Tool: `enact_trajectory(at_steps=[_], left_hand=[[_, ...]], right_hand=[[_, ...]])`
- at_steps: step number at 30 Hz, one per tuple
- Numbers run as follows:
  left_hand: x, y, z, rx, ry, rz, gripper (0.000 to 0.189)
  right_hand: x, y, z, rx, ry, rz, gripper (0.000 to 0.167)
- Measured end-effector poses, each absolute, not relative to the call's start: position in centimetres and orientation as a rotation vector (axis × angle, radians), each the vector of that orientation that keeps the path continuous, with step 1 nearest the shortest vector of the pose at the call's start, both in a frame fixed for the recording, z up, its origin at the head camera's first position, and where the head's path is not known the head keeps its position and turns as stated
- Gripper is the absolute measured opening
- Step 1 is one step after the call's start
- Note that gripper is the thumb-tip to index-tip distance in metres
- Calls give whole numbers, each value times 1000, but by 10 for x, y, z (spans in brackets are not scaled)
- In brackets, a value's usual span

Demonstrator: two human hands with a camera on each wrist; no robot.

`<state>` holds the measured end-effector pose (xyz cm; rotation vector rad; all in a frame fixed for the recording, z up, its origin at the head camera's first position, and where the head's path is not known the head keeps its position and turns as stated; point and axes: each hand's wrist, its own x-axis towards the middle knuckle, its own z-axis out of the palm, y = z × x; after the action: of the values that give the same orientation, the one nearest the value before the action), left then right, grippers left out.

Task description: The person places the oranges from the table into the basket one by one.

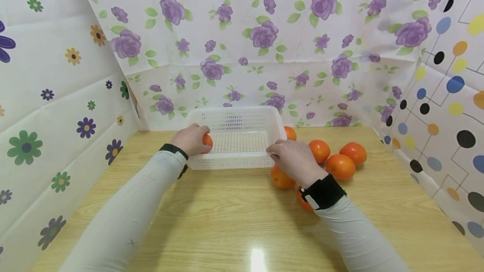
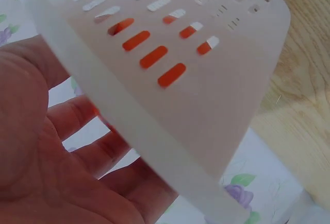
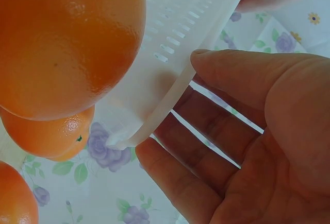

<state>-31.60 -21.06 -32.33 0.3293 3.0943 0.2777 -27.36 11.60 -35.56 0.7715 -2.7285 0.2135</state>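
A white plastic basket with slotted walls stands on the table. At its left end my left hand reaches over the rim and holds an orange inside. Through the wall slots in the left wrist view, parts of that orange show; the hand's grip on it is partly hidden by the rim. My right hand pinches the basket's rim near the front right corner, thumb on the inner side and fingers beneath. Close by that hand sits an orange, and another is partly covered by the wrist.
More oranges lie right of the basket: one, one and one in a cluster, another behind the basket's right end. Flowered cloth hangs behind the wooden table, with patterned cloths at both sides.
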Motion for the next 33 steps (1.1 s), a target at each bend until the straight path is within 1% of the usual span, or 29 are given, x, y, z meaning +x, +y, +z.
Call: enact_trajectory(at_steps=[8, 19, 25, 33], left_hand=[[-316, -207, -325, 327, 3062, 259, 56], [-323, -207, -328, 350, 3048, 205, 49], [-327, -208, -331, 328, 3058, 197, 51], [-326, -207, -331, 384, 3040, 197, 51]], right_hand=[[-274, 116, -356, 768, -2730, 201, 19], [-274, 116, -357, 777, -2709, 202, 18], [-274, 115, -357, 769, -2726, 206, 18], [-274, 116, -356, 766, -2732, 220, 19]])
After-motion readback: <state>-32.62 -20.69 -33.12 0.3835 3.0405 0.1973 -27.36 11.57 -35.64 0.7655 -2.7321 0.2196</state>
